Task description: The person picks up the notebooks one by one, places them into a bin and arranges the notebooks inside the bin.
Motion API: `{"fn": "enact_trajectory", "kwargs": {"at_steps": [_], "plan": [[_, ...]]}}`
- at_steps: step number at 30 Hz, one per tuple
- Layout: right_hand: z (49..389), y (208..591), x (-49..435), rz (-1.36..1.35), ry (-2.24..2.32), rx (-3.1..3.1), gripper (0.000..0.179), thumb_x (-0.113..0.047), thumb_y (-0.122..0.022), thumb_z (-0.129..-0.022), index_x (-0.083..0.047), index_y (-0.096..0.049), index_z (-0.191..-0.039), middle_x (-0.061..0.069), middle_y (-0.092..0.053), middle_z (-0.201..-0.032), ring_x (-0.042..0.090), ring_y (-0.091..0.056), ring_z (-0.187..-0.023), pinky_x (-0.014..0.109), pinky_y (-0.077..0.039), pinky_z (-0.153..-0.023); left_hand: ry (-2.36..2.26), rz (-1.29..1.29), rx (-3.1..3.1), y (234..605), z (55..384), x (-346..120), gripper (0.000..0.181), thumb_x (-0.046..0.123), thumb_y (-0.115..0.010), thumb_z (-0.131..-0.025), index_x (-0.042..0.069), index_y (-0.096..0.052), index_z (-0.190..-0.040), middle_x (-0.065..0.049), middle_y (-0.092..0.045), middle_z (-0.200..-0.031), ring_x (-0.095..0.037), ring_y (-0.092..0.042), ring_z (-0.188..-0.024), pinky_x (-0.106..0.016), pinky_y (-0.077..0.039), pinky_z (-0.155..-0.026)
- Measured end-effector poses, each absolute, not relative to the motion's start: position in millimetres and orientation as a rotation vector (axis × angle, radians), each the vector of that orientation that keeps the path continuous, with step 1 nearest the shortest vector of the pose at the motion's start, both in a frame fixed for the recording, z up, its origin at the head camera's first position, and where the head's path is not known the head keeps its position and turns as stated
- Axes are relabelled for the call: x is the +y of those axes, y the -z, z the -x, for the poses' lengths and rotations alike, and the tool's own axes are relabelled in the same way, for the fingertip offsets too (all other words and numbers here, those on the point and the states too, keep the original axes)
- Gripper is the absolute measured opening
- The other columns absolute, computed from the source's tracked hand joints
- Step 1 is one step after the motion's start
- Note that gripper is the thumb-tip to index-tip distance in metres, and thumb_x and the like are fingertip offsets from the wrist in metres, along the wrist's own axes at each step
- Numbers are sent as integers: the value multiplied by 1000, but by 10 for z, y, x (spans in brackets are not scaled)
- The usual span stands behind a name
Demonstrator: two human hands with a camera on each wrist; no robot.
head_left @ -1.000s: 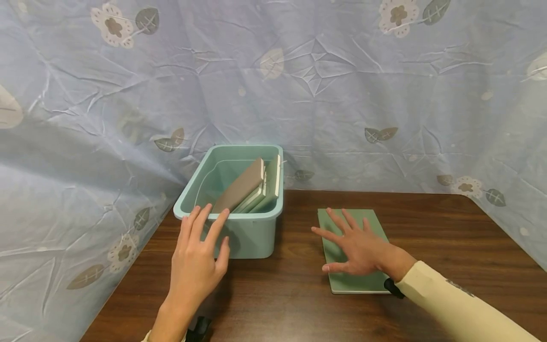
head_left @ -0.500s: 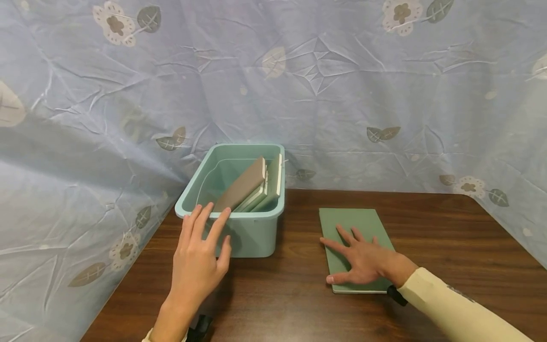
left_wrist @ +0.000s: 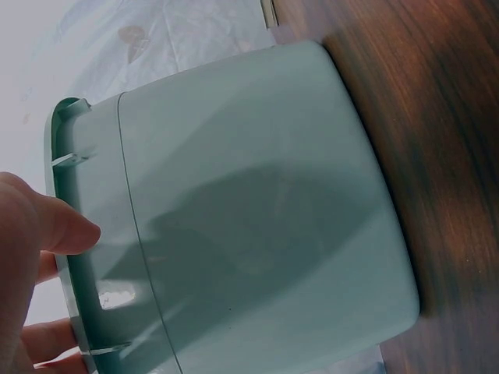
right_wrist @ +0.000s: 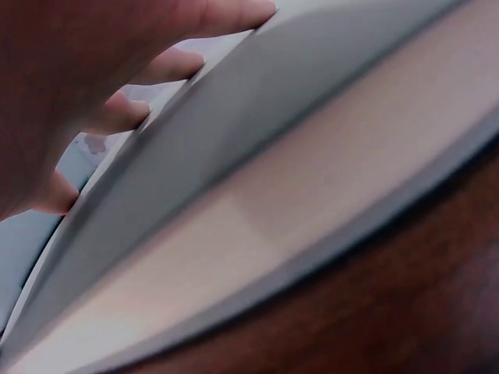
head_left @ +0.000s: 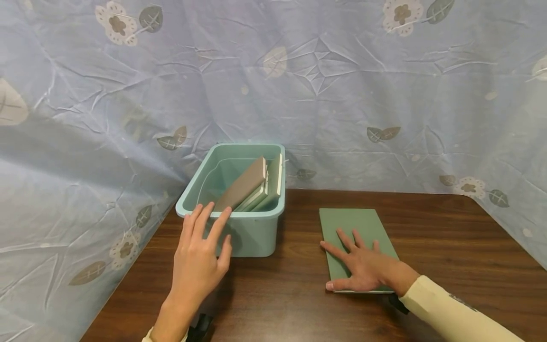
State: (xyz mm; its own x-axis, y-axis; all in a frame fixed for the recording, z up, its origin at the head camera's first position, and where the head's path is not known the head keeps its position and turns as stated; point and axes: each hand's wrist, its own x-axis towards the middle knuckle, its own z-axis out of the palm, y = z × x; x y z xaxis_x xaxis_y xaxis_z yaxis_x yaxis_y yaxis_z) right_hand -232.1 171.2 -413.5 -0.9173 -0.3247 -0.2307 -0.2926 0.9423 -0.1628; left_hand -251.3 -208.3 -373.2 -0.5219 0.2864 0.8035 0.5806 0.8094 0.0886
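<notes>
A green hardcover book point(head_left: 354, 218) lies flat on the table, and its pale page edges point(right_wrist: 257, 226) show in the right wrist view. My right hand point(head_left: 363, 268) rests on its lower half with the fingers spread and the fingertips on the cover. The thumb reaches the book's near left corner. At left stands a teal plastic bin point(head_left: 252, 237). My left hand point(head_left: 198, 261) is relaxed at the bin's near rim, fingertips right at the edge. In the left wrist view the thumb point(left_wrist: 74, 228) overlaps the outer side of the rim.
Inside the bin, a brown book point(head_left: 243, 183) and several green ones lean toward its right wall. A brown wooden table point(head_left: 295, 304) carries everything. Floral cloth point(head_left: 316, 118) hangs behind the table and along its left side.
My right hand has come down and slid slightly toward the near edge of the green book, its fingers now lying on the cover. The left hand stays at the bin's rim.
</notes>
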Motion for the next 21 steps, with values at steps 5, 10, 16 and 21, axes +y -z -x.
{"fn": "enact_trajectory", "kwargs": {"at_steps": [5,10,16,21], "plan": [[2289,4118,1694,482,145,2828,103,-93,-44,-70,-48,-10,-156,12,1,-167,52,-6,-149,84,-16,-103,438,635,-2147,3724,2506,-2091,57,16,-64,-85,16,-55,-142,-22,-50,-143,-43,-40,-139,-59,-29,-117],[2264,4121,1699,559,98,2858,103,-93,-42,-70,-45,-15,-156,16,-9,-166,54,-16,-146,80,-29,-102,437,630,-2152,3715,2508,-2093,59,14,-66,-84,16,-55,-142,-22,-50,-143,-42,-39,-139,-59,-29,-118],[2250,4139,1717,584,83,2883,100,-92,-43,-72,-44,-18,-156,17,-14,-165,55,-22,-144,80,-32,-99,451,635,-2130,3726,2514,-2085,58,14,-66,-83,16,-56,-141,-22,-51,-141,-43,-40,-138,-59,-30,-117],[2256,4154,1727,629,36,2922,99,-92,-43,-73,-42,-22,-156,19,-21,-163,55,-29,-142,78,-39,-94,438,634,-2151,3728,2506,-2082,57,16,-64,-85,16,-55,-142,-22,-50,-143,-42,-39,-140,-59,-29,-118]]}}
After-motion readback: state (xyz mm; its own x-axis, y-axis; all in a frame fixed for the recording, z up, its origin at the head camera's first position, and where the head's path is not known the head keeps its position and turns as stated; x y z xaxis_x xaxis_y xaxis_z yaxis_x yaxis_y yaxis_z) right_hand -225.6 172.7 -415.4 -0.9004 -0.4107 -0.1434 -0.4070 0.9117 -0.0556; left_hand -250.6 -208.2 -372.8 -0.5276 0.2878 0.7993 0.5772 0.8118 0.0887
